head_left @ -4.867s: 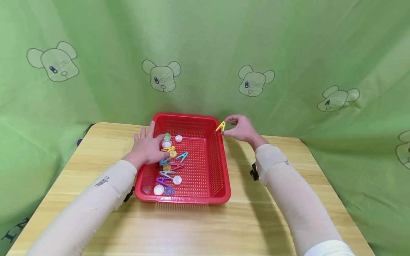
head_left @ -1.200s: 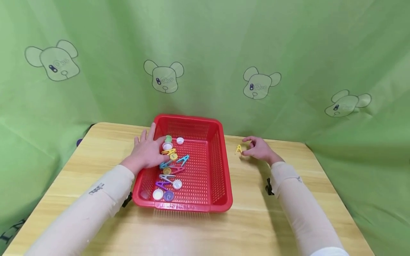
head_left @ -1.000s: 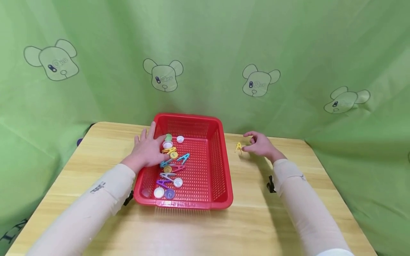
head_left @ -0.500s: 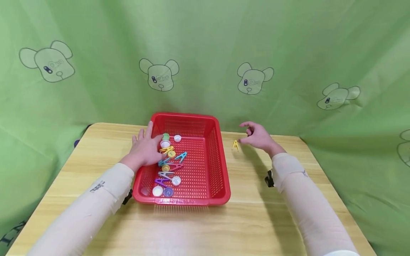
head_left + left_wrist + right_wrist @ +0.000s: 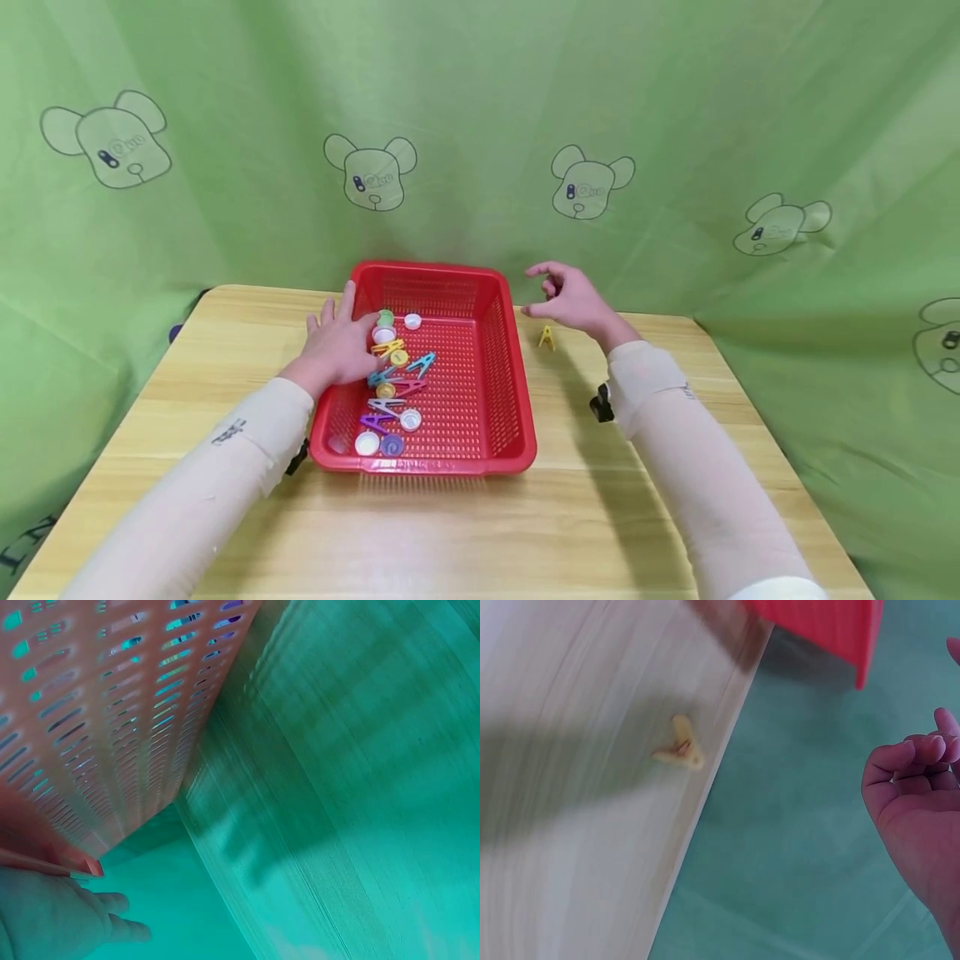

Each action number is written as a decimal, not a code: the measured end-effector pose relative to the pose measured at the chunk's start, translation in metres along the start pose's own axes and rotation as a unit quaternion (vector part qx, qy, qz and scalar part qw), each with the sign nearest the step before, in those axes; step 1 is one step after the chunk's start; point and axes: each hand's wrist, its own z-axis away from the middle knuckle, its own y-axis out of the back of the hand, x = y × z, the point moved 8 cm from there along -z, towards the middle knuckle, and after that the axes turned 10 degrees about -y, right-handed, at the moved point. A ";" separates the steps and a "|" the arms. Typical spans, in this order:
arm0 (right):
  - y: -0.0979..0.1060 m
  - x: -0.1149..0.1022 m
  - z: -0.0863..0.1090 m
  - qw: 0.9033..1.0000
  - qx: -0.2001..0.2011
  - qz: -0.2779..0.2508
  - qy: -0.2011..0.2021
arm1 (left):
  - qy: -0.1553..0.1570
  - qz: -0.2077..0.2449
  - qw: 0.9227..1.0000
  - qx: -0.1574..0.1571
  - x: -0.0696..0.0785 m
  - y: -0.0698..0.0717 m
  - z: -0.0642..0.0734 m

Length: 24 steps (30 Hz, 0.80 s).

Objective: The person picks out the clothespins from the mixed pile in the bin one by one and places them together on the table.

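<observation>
From the head view I see the right hand [image 5: 572, 302], its empty fingers wide, the yellow peg [image 5: 547, 334] on the bench [image 5: 420, 542] at their five o'clock, the red basket's [image 5: 420, 467] rightmost blue peg [image 5: 425, 361] at their eight, long axis eight-to-two, nearer the spread-fingered left hand [image 5: 333, 348].

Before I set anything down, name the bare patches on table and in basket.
Bare: table between red basket, yellow clothespin and right sleeve; basket floor along its right wall. Crowded: basket's left side, with caps, clothespins, left hand.
</observation>
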 end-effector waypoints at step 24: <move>-0.082 -0.067 -0.013 0.996 -0.060 -0.037 0.046 | -0.005 0.001 1.000 0.004 0.001 0.001 0.001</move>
